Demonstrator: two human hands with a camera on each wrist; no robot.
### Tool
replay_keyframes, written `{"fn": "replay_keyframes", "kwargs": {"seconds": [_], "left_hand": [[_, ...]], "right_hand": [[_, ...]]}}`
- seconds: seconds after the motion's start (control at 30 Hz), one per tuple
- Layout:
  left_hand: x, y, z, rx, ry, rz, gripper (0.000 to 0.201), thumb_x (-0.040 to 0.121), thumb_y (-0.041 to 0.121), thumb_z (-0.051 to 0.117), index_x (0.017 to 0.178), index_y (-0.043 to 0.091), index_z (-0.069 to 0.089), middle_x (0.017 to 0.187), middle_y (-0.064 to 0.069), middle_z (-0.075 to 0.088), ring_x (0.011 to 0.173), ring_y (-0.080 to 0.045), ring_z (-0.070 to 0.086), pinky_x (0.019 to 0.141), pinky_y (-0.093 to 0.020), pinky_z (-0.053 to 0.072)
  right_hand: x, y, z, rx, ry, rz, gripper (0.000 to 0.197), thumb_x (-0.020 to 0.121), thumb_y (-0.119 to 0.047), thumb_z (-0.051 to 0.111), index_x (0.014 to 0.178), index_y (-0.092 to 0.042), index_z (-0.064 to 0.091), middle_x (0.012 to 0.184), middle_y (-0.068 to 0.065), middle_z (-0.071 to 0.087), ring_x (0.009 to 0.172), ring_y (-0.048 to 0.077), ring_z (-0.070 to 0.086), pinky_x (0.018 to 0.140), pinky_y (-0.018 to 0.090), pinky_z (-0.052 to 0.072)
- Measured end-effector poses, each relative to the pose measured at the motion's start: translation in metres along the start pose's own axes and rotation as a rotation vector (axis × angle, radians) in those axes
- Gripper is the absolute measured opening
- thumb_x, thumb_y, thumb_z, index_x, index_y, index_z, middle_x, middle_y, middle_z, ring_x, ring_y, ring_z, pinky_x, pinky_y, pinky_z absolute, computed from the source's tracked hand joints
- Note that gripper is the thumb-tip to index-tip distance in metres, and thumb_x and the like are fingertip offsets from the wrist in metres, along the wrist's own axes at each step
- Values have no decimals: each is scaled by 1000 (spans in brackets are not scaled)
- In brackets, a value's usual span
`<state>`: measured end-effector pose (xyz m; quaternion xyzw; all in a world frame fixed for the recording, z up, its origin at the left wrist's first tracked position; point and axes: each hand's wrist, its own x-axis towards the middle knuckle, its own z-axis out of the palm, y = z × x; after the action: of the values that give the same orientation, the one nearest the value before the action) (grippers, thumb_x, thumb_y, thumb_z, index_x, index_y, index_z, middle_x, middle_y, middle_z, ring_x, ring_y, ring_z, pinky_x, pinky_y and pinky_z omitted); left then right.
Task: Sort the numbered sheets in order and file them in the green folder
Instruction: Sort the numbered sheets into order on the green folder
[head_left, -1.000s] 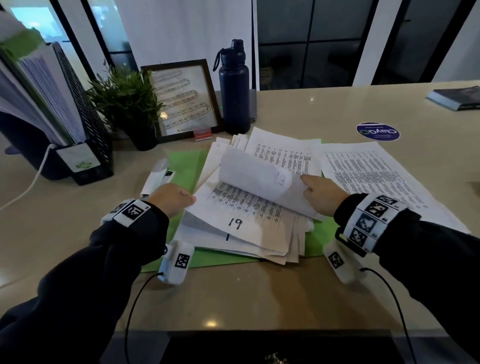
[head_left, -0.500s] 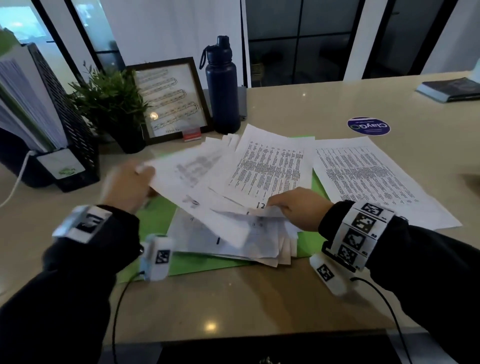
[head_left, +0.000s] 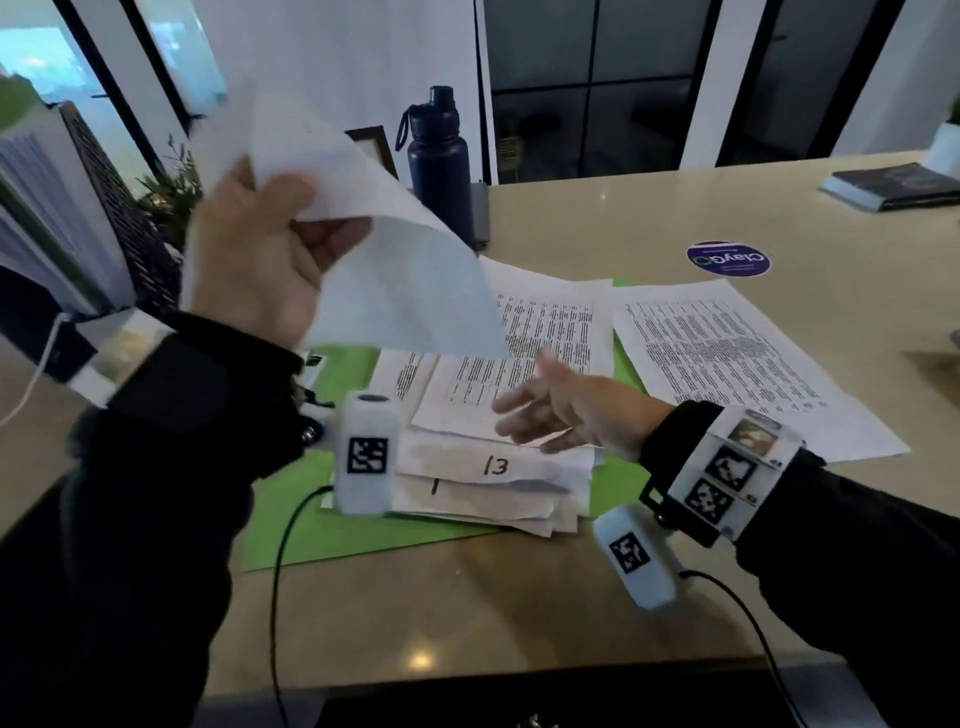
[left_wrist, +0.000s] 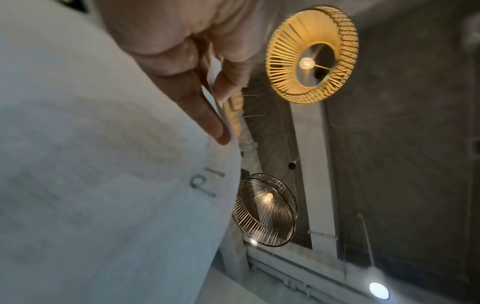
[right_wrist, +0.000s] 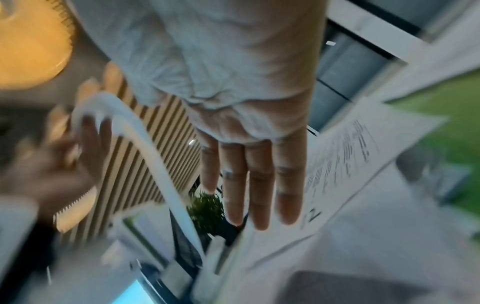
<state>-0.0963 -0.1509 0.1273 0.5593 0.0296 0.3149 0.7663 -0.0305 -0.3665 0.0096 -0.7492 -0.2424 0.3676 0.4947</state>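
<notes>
My left hand (head_left: 270, 244) is raised above the desk and pinches one white sheet (head_left: 384, 249), which curls over with its blank back toward me. The left wrist view shows thumb and fingers (left_wrist: 205, 115) on that sheet (left_wrist: 103, 185), marked 19. A loose pile of numbered sheets (head_left: 498, 467) lies on the open green folder (head_left: 322, 535); 13 shows on one near edge. My right hand (head_left: 524, 421) hovers just over the pile with straight fingers (right_wrist: 259, 197), holding nothing. Another printed sheet (head_left: 737, 358) lies to the folder's right.
A dark blue bottle (head_left: 439, 166) and a framed picture (head_left: 376, 148) stand behind the pile. A black file rack (head_left: 104, 208) with papers and a plant (head_left: 176, 192) are at the left. A round sticker (head_left: 727, 258) and a book (head_left: 893, 187) lie far right.
My left hand has lifted sheet 19 off the pile, up and to the left. My right hand let go of the pile's sheets and now hovers with fingers straight.
</notes>
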Motion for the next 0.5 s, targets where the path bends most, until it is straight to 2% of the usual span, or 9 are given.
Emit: {"fn": "replay_keyframes", "kwargs": {"seconds": [0.07,0.17,0.23,0.27,0.33,0.37,0.43,0.47,0.5], "left_hand": [[-15,-22,3,38,-38,-159,22,91,-2,37,86,12,52,59,2,68,55,-11,67,52,-22,54],[-39,-58,1,244,-209,-402,17,90,-1,44,94,8,57,66,-5,71,58,-17,70,49,-22,55],[-57,-78,-1,389,-363,-530,19,83,-1,56,101,4,60,81,-13,73,68,-23,71,53,-25,57],[-63,-86,-3,459,-418,-590,29,75,1,65,103,0,62,91,-21,71,74,-26,70,57,-28,58],[-69,-95,-6,639,-530,-647,56,55,18,75,102,-10,62,104,-32,64,82,-28,69,76,-38,58],[-70,-95,-5,724,-606,-647,63,50,28,77,101,-6,62,104,-33,63,85,-28,69,86,-43,55],[-64,-94,3,781,-624,-607,44,62,33,76,90,5,57,93,-22,60,92,-28,67,92,-45,51],[-56,-92,10,764,-542,-574,27,73,24,72,80,4,55,92,-17,55,94,-27,63,91,-44,52],[-45,-91,17,726,-447,-521,22,81,16,66,70,5,50,90,-15,54,95,-28,59,92,-45,52]], "right_hand": [[-8,-4,-8,412,-5,2,95,75,-78,2,118,-15,58,115,18,66,105,32,63,82,40,49],[-19,-3,-34,683,109,-16,88,81,-77,5,119,-13,52,119,25,62,103,39,62,80,43,50],[-26,1,-53,663,202,24,75,87,-71,20,122,-9,45,113,24,65,96,37,66,74,42,54],[-30,5,-60,612,228,64,72,89,-67,24,121,-7,48,107,21,66,90,33,69,71,40,55],[-35,13,-71,481,256,124,65,92,-61,28,109,-5,59,96,15,66,78,25,71,68,37,55],[-36,17,-74,412,285,127,60,94,-57,31,103,-7,62,94,12,66,76,22,70,71,37,55],[-36,21,-81,258,385,77,45,96,-46,39,94,-10,67,98,10,67,81,19,68,79,39,53],[-37,18,-85,184,441,23,37,97,-39,43,90,-13,68,102,7,67,85,19,66,83,41,52],[-38,15,-90,128,482,-36,30,97,-32,45,88,-16,68,104,3,67,89,18,64,84,40,50]]}}
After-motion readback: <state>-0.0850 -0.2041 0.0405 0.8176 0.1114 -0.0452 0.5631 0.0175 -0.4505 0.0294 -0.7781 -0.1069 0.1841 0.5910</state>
